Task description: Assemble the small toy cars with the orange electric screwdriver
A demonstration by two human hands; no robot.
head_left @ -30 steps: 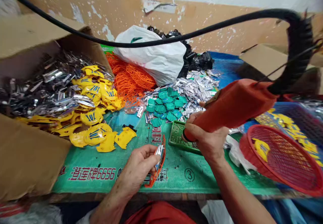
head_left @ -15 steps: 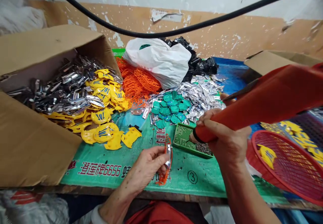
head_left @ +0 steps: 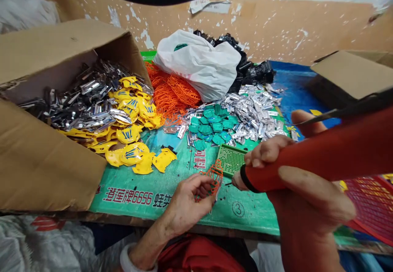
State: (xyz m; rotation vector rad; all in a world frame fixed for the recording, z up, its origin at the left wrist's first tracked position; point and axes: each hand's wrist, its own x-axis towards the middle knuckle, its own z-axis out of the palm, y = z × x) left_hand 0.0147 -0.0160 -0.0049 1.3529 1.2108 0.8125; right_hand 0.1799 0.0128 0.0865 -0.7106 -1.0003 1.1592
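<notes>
My left hand (head_left: 188, 200) pinches an orange plastic lattice part (head_left: 216, 173) above the front of the table; the silver piece seen with it before is mostly hidden now. My right hand (head_left: 310, 206) is wrapped round a red electric screwdriver (head_left: 319, 149). The tool's thin bit points left, a short way right of the orange part and apart from it. Behind the bit lies a small green perforated tray (head_left: 232, 159), its right side hidden by the screwdriver and my right hand.
At left, an open cardboard box (head_left: 46, 157) spills chrome pieces (head_left: 89, 104) and yellow covers (head_left: 130, 135). Orange parts (head_left: 175, 94), a white bag (head_left: 199, 65), teal pieces (head_left: 211, 124) and silver pieces (head_left: 254, 110) lie behind. A red basket (head_left: 368, 202) stands at right.
The screwdriver's tip has left the small tray and come forward towards the orange part. My left hand has turned that part, showing its lattice. The whole view has shifted slightly.
</notes>
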